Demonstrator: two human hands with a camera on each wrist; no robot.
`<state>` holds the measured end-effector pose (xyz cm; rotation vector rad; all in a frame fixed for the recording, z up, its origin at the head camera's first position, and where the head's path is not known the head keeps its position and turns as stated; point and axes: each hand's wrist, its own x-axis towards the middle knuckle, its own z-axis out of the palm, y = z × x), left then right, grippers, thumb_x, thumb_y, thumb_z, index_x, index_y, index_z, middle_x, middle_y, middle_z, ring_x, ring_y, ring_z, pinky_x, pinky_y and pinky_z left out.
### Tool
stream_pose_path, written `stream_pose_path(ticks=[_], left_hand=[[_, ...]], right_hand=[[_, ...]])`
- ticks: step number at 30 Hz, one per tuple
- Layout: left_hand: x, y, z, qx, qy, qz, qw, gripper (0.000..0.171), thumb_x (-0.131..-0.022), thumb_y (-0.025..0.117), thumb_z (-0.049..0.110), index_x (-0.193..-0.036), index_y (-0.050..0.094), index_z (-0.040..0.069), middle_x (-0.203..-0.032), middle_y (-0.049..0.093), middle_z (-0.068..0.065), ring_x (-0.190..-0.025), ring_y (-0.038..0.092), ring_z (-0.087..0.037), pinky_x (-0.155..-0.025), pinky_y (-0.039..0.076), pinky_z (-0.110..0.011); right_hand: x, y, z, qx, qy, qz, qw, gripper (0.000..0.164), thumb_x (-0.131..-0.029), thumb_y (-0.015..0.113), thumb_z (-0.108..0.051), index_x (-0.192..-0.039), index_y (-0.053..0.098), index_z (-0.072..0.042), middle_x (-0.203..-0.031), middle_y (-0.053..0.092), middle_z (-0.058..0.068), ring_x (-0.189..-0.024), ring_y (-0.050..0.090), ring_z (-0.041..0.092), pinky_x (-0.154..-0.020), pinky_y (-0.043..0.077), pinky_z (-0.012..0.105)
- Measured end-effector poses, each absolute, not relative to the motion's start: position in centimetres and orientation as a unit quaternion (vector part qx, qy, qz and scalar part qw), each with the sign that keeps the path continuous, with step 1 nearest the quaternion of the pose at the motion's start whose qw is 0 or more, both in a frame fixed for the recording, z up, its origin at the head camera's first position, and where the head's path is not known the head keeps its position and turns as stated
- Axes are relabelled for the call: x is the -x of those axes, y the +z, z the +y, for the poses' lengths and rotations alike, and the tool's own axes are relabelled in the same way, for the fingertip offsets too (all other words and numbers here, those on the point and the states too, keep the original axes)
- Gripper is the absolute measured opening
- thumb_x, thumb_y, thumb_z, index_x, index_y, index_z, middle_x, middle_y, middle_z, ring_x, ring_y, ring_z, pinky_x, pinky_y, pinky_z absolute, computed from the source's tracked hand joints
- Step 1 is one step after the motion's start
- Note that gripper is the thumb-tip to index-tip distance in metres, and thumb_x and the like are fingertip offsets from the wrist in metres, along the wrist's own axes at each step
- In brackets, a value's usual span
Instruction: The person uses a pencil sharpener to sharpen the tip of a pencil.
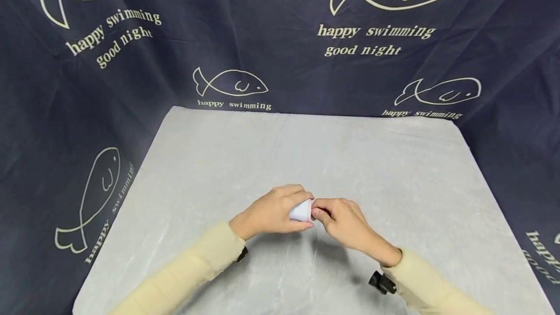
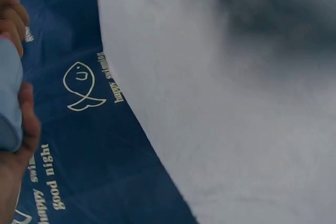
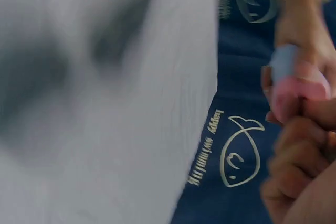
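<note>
My left hand (image 1: 275, 210) grips the pale blue thing (image 1: 300, 212) over the light grey table (image 1: 306, 154). My right hand (image 1: 345, 220) seems to pinch its pink end (image 3: 286, 95) (I can't see inside), so I think that bit is started, not finished. Dark blue cloth (image 1: 297, 84) with fishes (image 1: 230, 83) hangs around the table.

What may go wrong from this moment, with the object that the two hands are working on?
The left hand alone wraps the light blue object, so it might slip and drop onto the table if that grip loosens.

The right hand has curled fingers at the pink end; a sudden pull could twist the object free.

Fingers hide part of the object, so a poor grip may go unnoticed.
</note>
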<state>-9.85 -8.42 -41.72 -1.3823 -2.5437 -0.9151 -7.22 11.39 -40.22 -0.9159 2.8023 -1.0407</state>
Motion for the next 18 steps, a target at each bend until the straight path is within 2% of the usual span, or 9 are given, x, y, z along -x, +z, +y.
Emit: stream_pose_path(ticks=[2,3,4,5,6,8,12,14,18], left_hand=[[9.8,-42.0,-8.4,0.486,-0.248,-0.83,0.114,0.038,-0.077,0.078,0.031,-0.103,0.064,0.006,-0.09,0.061,0.0,-0.076,0.054,-0.009,-0.065,0.046,-0.015],[9.8,-42.1,-8.4,0.493,-0.23,-0.828,0.135,0.04,-0.077,0.078,0.032,-0.103,0.063,0.005,-0.09,0.061,0.0,-0.077,0.054,-0.009,-0.065,0.047,-0.016],[9.7,-42.2,-8.4,0.496,-0.219,-0.828,0.144,0.04,-0.077,0.078,0.032,-0.103,0.063,0.005,-0.09,0.061,-0.001,-0.078,0.055,-0.01,-0.066,0.048,-0.016],[9.7,-42.2,-8.4,0.494,-0.216,-0.83,0.145,0.041,-0.077,0.078,0.032,-0.104,0.063,0.005,-0.091,0.061,-0.001,-0.078,0.055,-0.01,-0.066,0.048,-0.016],[9.7,-42.3,-8.5,0.486,-0.217,-0.835,0.137,0.042,-0.078,0.078,0.033,-0.105,0.063,0.005,-0.091,0.061,-0.001,-0.078,0.055,-0.01,-0.065,0.048,-0.016],[9.8,-42.1,-8.5,0.458,-0.242,-0.85,0.096,0.043,-0.078,0.077,0.034,-0.107,0.063,0.006,-0.092,0.061,-0.001,-0.078,0.055,-0.009,-0.064,0.047,-0.015],[10.2,-41.5,-8.7,0.363,-0.36,-0.858,-0.042,0.036,-0.079,0.076,0.035,-0.105,0.066,0.011,-0.092,0.064,0.003,-0.074,0.055,-0.006,-0.061,0.046,-0.016],[10.5,-41.1,-8.8,0.325,-0.422,-0.839,-0.108,0.03,-0.079,0.076,0.033,-0.102,0.068,0.014,-0.088,0.065,0.005,-0.071,0.055,-0.005,-0.059,0.046,-0.018],[10.9,-40.8,-9.1,0.308,-0.509,-0.774,-0.219,0.022,-0.082,0.073,0.022,-0.101,0.07,0.01,-0.08,0.065,0.004,-0.063,0.053,-0.004,-0.054,0.045,-0.02]], right_hand=[[7.4,-39.7,11.6,0.232,-0.378,0.889,0.115,0.018,-0.091,0.057,-0.012,-0.075,0.063,-0.017,-0.055,0.034,-0.011,-0.049,0.029,0.0,-0.046,0.025,0.019],[7.5,-39.6,11.7,0.219,-0.389,0.883,0.142,0.018,-0.092,0.057,-0.011,-0.076,0.064,-0.016,-0.056,0.035,-0.01,-0.049,0.03,0.0,-0.046,0.026,0.02],[7.5,-39.7,11.8,0.216,-0.392,0.881,0.151,0.017,-0.092,0.056,-0.011,-0.078,0.065,-0.015,-0.055,0.036,-0.009,-0.048,0.03,0.001,-0.046,0.026,0.02],[7.5,-39.9,11.8,0.224,-0.383,0.886,0.136,0.016,-0.092,0.056,-0.012,-0.08,0.066,-0.015,-0.055,0.037,-0.009,-0.048,0.031,0.001,-0.046,0.026,0.02],[7.4,-40.2,11.7,0.243,-0.364,0.894,0.1,0.014,-0.093,0.057,-0.013,-0.082,0.067,-0.015,-0.056,0.041,-0.009,-0.048,0.032,0.0,-0.045,0.027,0.019],[7.2,-40.9,11.7,0.298,-0.297,0.907,-0.015,0.014,-0.094,0.056,-0.018,-0.086,0.067,-0.014,-0.06,0.051,-0.008,-0.05,0.041,0.002,-0.045,0.032,0.02],[7.4,-42.3,11.5,0.38,-0.127,0.873,-0.278,0.022,-0.1,0.043,-0.015,-0.092,0.062,-0.007,-0.074,0.058,-0.001,-0.059,0.051,0.012,-0.05,0.037,0.023],[7.8,-42.6,11.5,0.406,-0.084,0.835,-0.361,0.026,-0.1,0.037,-0.01,-0.092,0.061,-0.005,-0.074,0.054,0.001,-0.059,0.048,0.015,-0.052,0.034,0.025],[8.3,-42.5,11.6,0.437,-0.048,0.754,-0.488,0.022,-0.092,0.044,-0.006,-0.087,0.065,-0.006,-0.066,0.049,0.0,-0.052,0.038,0.013,-0.049,0.025,0.022]])
